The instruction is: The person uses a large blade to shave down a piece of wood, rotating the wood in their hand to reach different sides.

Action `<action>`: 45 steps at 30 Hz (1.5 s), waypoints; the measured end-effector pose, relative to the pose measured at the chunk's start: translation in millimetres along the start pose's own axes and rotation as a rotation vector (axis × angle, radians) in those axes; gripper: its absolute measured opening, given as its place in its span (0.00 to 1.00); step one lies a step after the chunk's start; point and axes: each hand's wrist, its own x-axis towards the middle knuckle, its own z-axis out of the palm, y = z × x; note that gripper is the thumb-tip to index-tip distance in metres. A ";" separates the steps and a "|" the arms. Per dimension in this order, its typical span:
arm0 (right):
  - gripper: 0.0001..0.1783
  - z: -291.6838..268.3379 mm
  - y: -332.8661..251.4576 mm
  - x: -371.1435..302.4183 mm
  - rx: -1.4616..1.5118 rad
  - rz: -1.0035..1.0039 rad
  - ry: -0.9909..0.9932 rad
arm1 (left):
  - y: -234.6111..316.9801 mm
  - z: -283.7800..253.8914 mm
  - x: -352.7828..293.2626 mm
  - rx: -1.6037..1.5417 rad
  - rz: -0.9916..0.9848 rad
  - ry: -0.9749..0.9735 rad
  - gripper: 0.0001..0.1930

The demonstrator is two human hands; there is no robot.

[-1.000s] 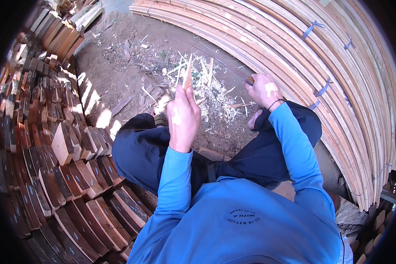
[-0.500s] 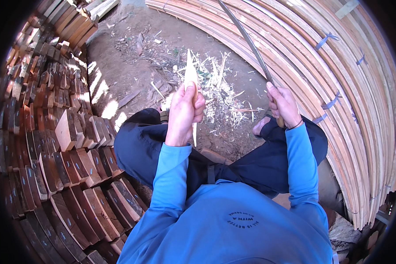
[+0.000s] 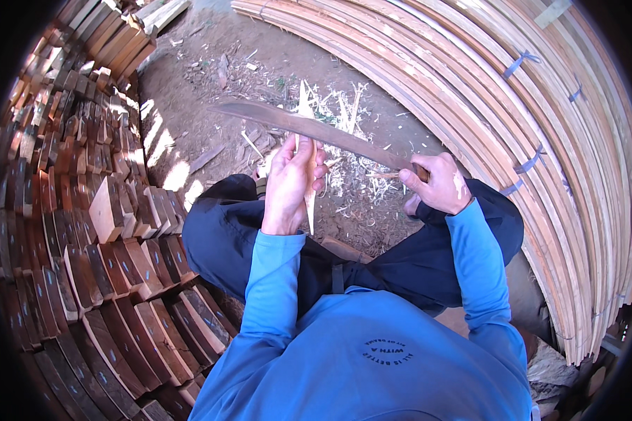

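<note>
Machete [image 3: 316, 129], one: handle gripped in right hand [image 3: 439, 184], blade crossing over pale pointed stick [image 3: 310, 202]. Stick gripped in left hand [image 3: 290, 175]. Wood shavings [image 3: 347, 112] on ground [image 3: 189, 84].

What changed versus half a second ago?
The right hand moved slightly left, swinging the machete from pointing away to pointing left, its blade now crossing over the pointed wooden stake in view. Nothing was grasped or released; the left hand and stake barely moved.
</note>
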 end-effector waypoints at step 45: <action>0.36 -2.7 6.9 44.8 -0.071 0.105 0.281 | 5.0 -9.9 -7.6 -0.289 -0.252 -0.378 0.16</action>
